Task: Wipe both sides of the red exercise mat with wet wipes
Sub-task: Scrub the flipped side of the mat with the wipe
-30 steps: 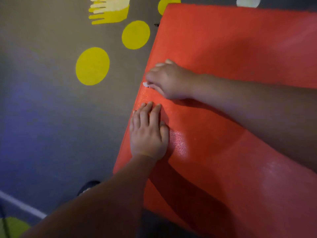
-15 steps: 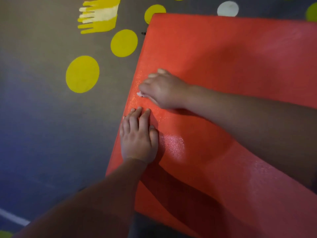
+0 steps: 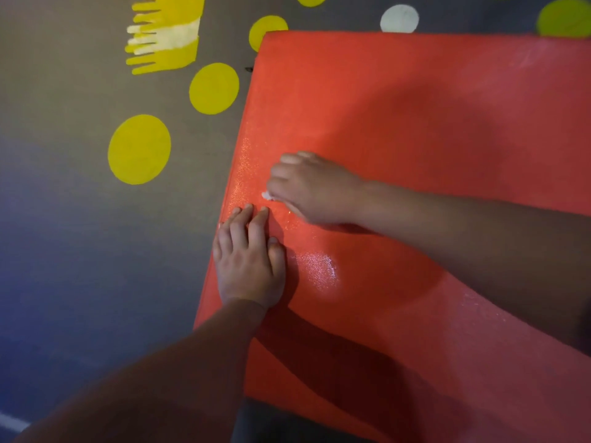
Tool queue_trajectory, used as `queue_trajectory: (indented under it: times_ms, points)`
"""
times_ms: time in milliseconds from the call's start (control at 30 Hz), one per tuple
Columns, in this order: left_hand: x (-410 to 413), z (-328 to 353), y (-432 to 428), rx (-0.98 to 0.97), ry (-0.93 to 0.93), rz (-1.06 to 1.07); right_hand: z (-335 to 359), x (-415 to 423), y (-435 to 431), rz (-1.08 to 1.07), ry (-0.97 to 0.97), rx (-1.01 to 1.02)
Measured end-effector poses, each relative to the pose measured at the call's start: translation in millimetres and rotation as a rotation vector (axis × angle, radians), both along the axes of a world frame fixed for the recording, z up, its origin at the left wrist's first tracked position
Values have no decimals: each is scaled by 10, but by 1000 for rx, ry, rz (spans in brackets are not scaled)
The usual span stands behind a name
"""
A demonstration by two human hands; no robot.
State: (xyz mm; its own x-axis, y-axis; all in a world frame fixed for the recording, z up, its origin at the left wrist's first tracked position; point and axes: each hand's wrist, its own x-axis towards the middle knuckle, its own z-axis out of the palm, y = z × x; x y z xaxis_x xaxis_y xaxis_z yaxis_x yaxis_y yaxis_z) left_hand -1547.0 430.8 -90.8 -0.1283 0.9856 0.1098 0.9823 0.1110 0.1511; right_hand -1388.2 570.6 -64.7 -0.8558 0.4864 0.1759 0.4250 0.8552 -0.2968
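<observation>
Clutching wet wipe (image 3: pixel 267 196) in curled right hand (image 3: pixel 315 188) mid-frame; pinning red mat (image 3: pixel 399 100) with flat left hand (image 3: pixel 249 260) just below. Mat edge close at left, bulk off to upper right.

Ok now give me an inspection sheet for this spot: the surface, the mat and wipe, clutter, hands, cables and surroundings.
Surface: grey floor with the red exercise mat lying flat on it.
Job's things: the mat glistens in patches near the edge by the left hand; a white wet wipe pokes out from under the right hand.
Clutter: one small dark speck on the floor by the mat's far corner, too small to identify.
Hands: left hand flat on the mat, fingers straight; right hand curled round the wipe, holding it against the mat.
Cables: nothing seen.
Surroundings: yellow dots, a white dot and a yellow hand-shaped marking on the floor.
</observation>
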Motion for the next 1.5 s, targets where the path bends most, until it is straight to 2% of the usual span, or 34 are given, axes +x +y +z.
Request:
queue_trajectory:
  times_ms: [67, 167, 233, 300, 433, 500, 567, 667, 733, 800, 867, 933, 1000, 1100, 1167, 1267, 1433, 1500]
  points:
    - [0, 2, 1, -5, -3, -1, 5, 164, 238, -108, -44, 81]
    - [2, 8, 0, -5, -13, -1, 6, 451, 743, -613, -48, 88]
    - [4, 9, 6, -6, -15, -3, -1, 442, 752, -741, -52, 18]
    - [6, 14, 16, -13, -11, 2, 31, 296, 495, -599, -22, -39]
    - [9, 16, 16, -21, -3, 4, 25, 242, -228, -85, -3, -73]
    - [9, 14, 16, -21, -3, -1, 42, 415, -180, -21, -65, 3]
    - [11, 16, 13, -25, -6, 2, 22, 622, 152, -219, -100, 116]
    - [15, 23, 9, -28, -24, 10, 62, 959, 614, -724, -127, 64]
    - [15, 24, 8, -33, -33, 12, 70, 901, 562, -818, -136, -9]
    - [14, 21, 12, -28, -34, 8, 76, 711, 272, -643, -104, -59]
    - [14, 17, 13, -17, -32, 3, 56, 608, -140, -329, -86, -93]
    - [13, 13, 11, -8, -31, 2, 82, 695, -330, -123, -120, -61]
    - [11, 11, 7, -4, -34, 3, 77, 883, -129, -187, -145, 34]
    - [12, 12, 2, -2, -35, 4, 51, 1307, 422, -664, -151, 95]
    - [16, 17, 3, -2, -43, 3, 58, 1429, 507, -847, -137, 46]
    - [19, 15, 3, 0, -42, 7, 39, 1185, 116, -717, -78, 9]
    - [21, 15, 0, 12, -59, 8, 119, 1008, -683, -161, -104, -88]
    - [18, 16, -7, 17, -65, 2, 113, 1155, -498, -178, -160, 1]
